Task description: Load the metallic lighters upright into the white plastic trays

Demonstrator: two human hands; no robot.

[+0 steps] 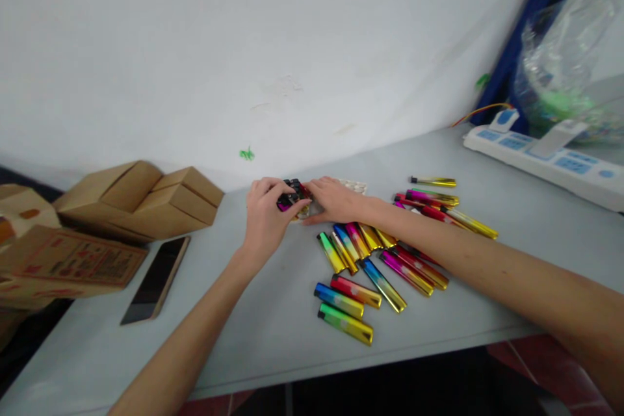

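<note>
The left hand [266, 218] closes its fingers around a small cluster of dark-capped, magenta-bodied metallic lighters [291, 195], held just above the pale grey surface [244, 331] near the white wall [273, 45]. The right hand [336, 200] lies flat, palm down, touching the same cluster from the opposite side and covering a pale card or tray [353, 186]; its fingers are extended, gripping nothing that can be seen.

Handling judgement: the lighters appear light, rigid and glossy, so likely slippery. Take hold across the bodies, not at the capped ends.

Just below the right hand lies a fanned group of rainbow-gradient metallic lighters [375, 260]. Nearer the person, three more lie apart, among them a green-to-gold lighter [345, 324]. Beyond the right forearm rests another loose group of pink and gold lighters [439, 201].

Well to the left of the left hand stand folded brown cardboard boxes [141, 198], with a dark smartphone [156, 279] lying flat beside them. Far to the right, a white and blue power strip [546, 159] sits below a clear plastic bag [565, 58] and a blue post [536, 19].
</note>
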